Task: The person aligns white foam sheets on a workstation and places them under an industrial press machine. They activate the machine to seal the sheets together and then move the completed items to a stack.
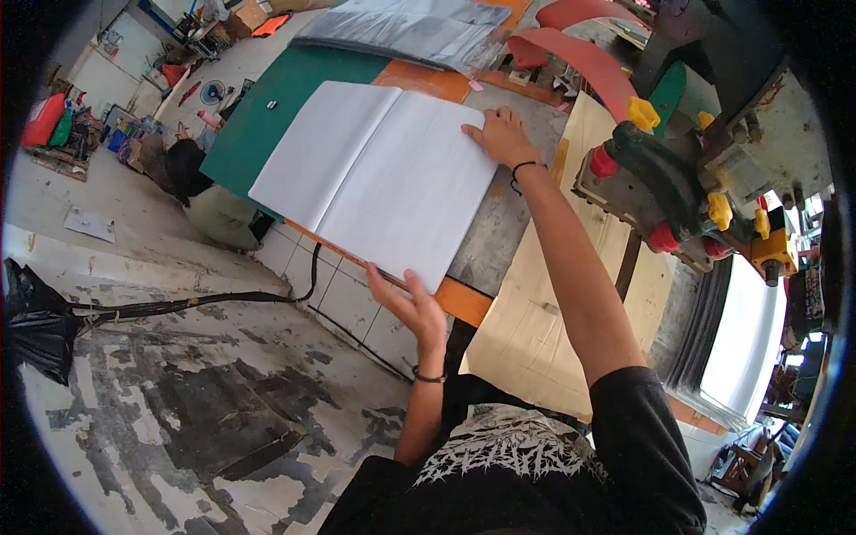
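A large open stack of blank white sheets [406,169] lies on the bench with a fold down its middle, like an unbound book. My right hand [506,138] is at its far right corner, the fingers bent over the edge and the thumb apart on the page. At the near edge, my left hand [415,312] touches the paper with its fingers stretched out and the thumb apart. Beneath the sheets is a green mat [259,147] beside an orange board edge [464,303].
Plastic-wrapped dark sheets [406,31] lie beyond the paper. To the right stands a dark green machine [660,174] with yellow and red knobs, near plywood [526,312] and a white-topped stack [740,339]. Another person [209,201] sits low at the left. A black cable [205,305] crosses the ledge.
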`<state>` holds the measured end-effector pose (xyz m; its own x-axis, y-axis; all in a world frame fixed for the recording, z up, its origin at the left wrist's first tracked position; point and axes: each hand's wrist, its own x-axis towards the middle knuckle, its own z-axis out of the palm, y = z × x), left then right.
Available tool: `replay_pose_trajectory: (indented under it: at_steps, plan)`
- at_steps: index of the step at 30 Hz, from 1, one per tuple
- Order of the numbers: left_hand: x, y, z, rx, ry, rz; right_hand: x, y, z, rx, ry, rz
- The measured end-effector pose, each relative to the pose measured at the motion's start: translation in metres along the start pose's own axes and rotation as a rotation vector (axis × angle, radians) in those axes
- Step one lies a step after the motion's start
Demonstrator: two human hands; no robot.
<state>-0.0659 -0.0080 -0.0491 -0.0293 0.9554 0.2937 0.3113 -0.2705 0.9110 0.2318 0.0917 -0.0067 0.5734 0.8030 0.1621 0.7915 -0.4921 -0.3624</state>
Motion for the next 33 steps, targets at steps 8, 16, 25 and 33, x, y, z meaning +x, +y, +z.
replay_pose_trajectory:
  at_steps: [8, 16, 25, 33]
  plan:
    - [0.181, -0.065, -0.055, -0.355, 0.061, -0.33, -0.006, -0.002, -0.005, 0.08, 0.053, -0.006]
    - [0.273, -0.074, -0.015, -0.043, 0.18, -0.59, -0.014, 0.022, -0.013, 0.13, 0.128, 0.021]
    - [0.394, -0.109, -0.077, 0.704, -0.13, 0.002, -0.022, 0.011, 0.002, 0.362, 0.384, 0.021]
    - [0.408, -0.05, -0.066, 0.944, -0.413, -0.064, -0.024, 0.016, 0.006, 0.373, 0.406, 0.032]
